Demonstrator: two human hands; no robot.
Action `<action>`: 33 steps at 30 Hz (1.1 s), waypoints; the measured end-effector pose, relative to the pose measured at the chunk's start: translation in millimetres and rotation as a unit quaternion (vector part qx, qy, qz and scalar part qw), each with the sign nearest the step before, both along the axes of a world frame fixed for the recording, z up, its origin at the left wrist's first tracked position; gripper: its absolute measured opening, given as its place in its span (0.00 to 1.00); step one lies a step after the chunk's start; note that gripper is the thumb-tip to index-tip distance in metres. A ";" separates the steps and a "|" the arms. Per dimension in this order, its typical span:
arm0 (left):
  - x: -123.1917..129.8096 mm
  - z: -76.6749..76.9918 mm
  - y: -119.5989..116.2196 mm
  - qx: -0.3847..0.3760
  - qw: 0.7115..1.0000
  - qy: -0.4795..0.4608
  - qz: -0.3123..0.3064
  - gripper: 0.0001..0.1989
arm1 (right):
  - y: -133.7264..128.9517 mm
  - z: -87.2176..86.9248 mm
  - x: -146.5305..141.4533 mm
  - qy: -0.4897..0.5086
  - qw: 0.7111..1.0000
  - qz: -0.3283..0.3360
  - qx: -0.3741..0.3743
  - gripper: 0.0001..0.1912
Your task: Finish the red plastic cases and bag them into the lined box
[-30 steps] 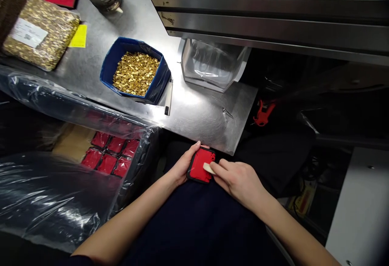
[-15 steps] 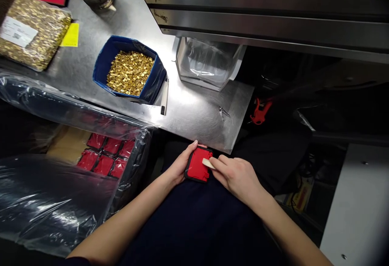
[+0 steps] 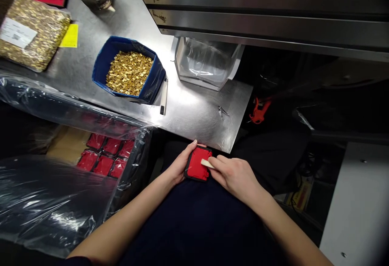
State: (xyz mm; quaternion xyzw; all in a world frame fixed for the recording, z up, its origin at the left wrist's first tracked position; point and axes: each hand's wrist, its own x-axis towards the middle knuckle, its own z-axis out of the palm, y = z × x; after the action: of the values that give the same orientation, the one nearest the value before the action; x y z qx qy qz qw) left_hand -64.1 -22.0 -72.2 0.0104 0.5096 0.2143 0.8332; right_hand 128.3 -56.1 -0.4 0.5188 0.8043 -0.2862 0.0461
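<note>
My left hand grips a flat red part with a black rim by its left side, thumb along the upper edge. Its red face is turned up toward me, just in front of the metal table's edge. Between thumb and fingers my right hand pinches a small pale, flat-ended strip, whose material I cannot make out. The strip's tip lies over the right half of the red face and seems to touch it. My right fingers hide the strip's other end.
A plastic-lined box with several red parts stands at left. On the metal table are a blue bin of brass pieces, a white-handled tool, a grey bin, tweezers-like metal pieces and a bag of brass pieces.
The pale strip in my right hand has shifted slightly left across the red face. My left hand keeps hold of the part in nearly the same place.
</note>
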 end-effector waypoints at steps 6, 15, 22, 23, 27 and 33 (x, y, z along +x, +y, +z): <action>1.7 1.6 -0.7 0.011 1.000 0.012 -0.010 0.23 | 3.2 1.0 0.8 0.018 1.000 0.007 -0.021 0.05; 0.9 0.4 -0.6 0.021 1.000 0.011 -0.014 0.24 | 5.4 2.8 2.5 0.039 0.997 -0.006 -0.068 0.06; 1.0 -1.0 -1.3 0.023 0.999 0.009 -0.019 0.24 | 8.7 -0.2 9.5 0.048 0.995 -0.006 -0.089 0.07; 1.2 -0.9 -1.1 0.023 1.000 0.010 -0.019 0.24 | 8.7 -0.6 9.5 0.051 0.995 -0.002 -0.087 0.06; 1.5 -0.6 -0.3 0.013 1.000 0.021 -0.012 0.23 | 8.1 -3.1 6.4 0.052 0.996 -0.020 -0.063 0.06; 0.8 -2.6 -1.1 0.018 1.000 0.006 -0.023 0.25 | 8.3 3.9 1.4 0.046 0.995 -0.018 -0.089 0.06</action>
State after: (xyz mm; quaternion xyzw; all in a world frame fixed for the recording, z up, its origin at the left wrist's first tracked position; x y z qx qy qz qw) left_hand -63.2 -23.2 -74.7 0.0387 0.5104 0.2044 0.8344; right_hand 129.7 -47.8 3.5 0.5133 0.7675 -0.3808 0.0497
